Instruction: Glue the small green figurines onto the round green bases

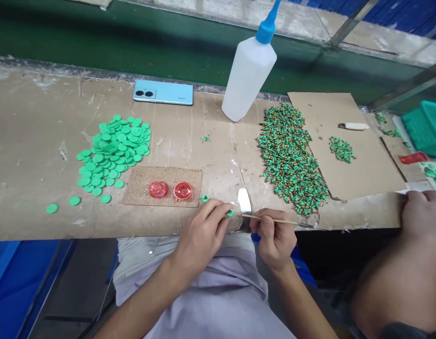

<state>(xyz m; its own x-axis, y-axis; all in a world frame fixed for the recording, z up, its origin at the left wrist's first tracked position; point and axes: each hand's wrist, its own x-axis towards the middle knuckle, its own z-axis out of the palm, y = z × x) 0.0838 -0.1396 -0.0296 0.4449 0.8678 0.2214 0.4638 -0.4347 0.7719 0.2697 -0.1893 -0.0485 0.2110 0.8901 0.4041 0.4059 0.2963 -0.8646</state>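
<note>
My left hand [203, 230] rests at the bench's front edge and pinches a small green disc [230, 213] between thumb and fingers. My right hand [274, 238] is closed on a thin wooden stick [270, 219] whose tip points left toward that disc. Another small green disc [205, 198] lies just beyond my left fingers. Two red caps [158, 189] [183, 190] sit on a brown mat [140, 188] to the left. A heap of green discs [114, 150] lies further left, and a pile of tiny green and gold parts [291, 160] lies to the right.
A white squeeze bottle with a blue nozzle [248, 75] stands at the back, with a light blue phone [163, 92] beside it. A cardboard sheet [359, 160] holds a smaller pile of parts. Another person's hand [420, 212] grips the bench edge at right. A green basket [425, 127] sits far right.
</note>
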